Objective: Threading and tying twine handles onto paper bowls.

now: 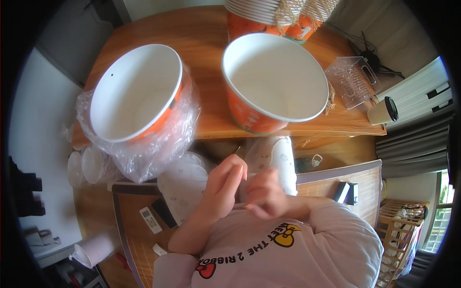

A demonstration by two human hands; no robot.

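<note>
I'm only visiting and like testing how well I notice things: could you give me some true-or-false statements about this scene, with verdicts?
1. Clear plastic wrap surrounds part of the left bucket. True.
2. The right bucket is black inside. False: the right bucket is white inside.
3. A white remote control lies to the person's left. True.
4. The cup has a white lid. False: the cup has a black lid.
5. Stacked buckets stand behind the right bucket. True.
6. The left grip is inside a bucket. False: the left grip is over the lap, apart from both front buckets.
</note>
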